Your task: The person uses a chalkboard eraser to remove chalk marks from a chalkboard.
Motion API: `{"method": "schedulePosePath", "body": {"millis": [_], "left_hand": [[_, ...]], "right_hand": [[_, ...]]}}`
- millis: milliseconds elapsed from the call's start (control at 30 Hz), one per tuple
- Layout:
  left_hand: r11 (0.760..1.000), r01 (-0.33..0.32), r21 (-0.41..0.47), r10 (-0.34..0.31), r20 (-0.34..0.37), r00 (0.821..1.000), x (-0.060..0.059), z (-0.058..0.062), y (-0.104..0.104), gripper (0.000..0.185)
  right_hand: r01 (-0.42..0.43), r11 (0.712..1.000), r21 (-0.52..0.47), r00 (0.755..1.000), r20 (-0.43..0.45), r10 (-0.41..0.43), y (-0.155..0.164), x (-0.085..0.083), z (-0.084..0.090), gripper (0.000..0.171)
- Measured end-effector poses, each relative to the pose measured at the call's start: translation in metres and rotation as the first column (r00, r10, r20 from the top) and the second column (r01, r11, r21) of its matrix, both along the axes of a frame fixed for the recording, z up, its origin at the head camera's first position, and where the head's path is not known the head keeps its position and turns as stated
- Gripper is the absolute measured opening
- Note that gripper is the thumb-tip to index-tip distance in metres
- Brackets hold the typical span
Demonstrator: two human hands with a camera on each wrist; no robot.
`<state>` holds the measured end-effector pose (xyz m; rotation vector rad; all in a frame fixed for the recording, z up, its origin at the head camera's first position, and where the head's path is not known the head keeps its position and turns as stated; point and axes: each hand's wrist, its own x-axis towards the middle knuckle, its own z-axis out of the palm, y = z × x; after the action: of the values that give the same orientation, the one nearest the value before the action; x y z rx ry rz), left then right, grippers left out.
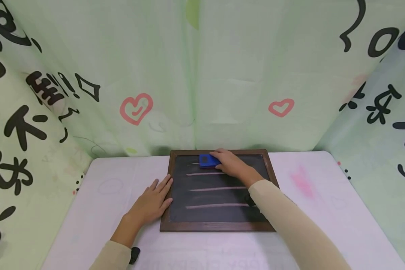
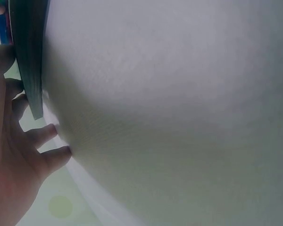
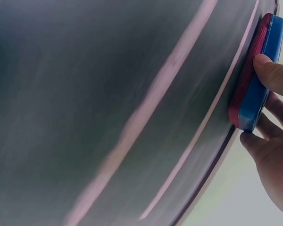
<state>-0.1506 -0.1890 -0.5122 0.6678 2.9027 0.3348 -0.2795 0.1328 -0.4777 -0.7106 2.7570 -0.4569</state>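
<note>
A blackboard (image 1: 219,215) in a brown wooden frame lies on the table, with several pink chalk lines (image 1: 217,189) drawn across it. Near its top edge my right hand (image 1: 234,164) grips a blue chalkboard eraser (image 1: 208,160). In the right wrist view the eraser's red felt side (image 3: 251,70) faces the board, and the thumb presses along its side. At the top line, only a short chalk mark (image 1: 195,163) shows left of the eraser. My left hand (image 1: 150,204) rests at the board's left frame, fingers spread, some fingertips on the tablecloth.
A pale cloth covers the table (image 1: 324,210), with a pink stain (image 1: 303,182) on the right. Light green curtains (image 1: 229,82) with hearts and black lettering hang behind and on both sides, close to the table's edges.
</note>
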Motion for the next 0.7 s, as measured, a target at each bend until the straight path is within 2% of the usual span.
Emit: {"method": "schedulePosePath", "body": {"millis": [300, 600, 700], "left_hand": [[1.0, -0.002, -0.004, 0.002, -0.003, 1.0, 0.0, 0.0, 0.001, 0.066], [1.0, -0.01, 0.0, 0.01, 0.004, 1.0, 0.001, 0.002, 0.002, 0.065], [1.0, -0.01, 0.001, 0.01, 0.009, 1.0, 0.001, 0.003, 0.002, 0.065]], "right_hand": [[-0.011, 0.999, 0.053, 1.0, -0.022, 0.013, -0.031, -0.003, 0.0, 0.061], [-0.011, 0.998, 0.063, 0.998, -0.056, 0.014, -0.068, 0.002, 0.002, 0.059], [-0.012, 0.997, 0.08, 0.996, -0.091, 0.02, -0.081, 0.006, 0.001, 0.058]]}}
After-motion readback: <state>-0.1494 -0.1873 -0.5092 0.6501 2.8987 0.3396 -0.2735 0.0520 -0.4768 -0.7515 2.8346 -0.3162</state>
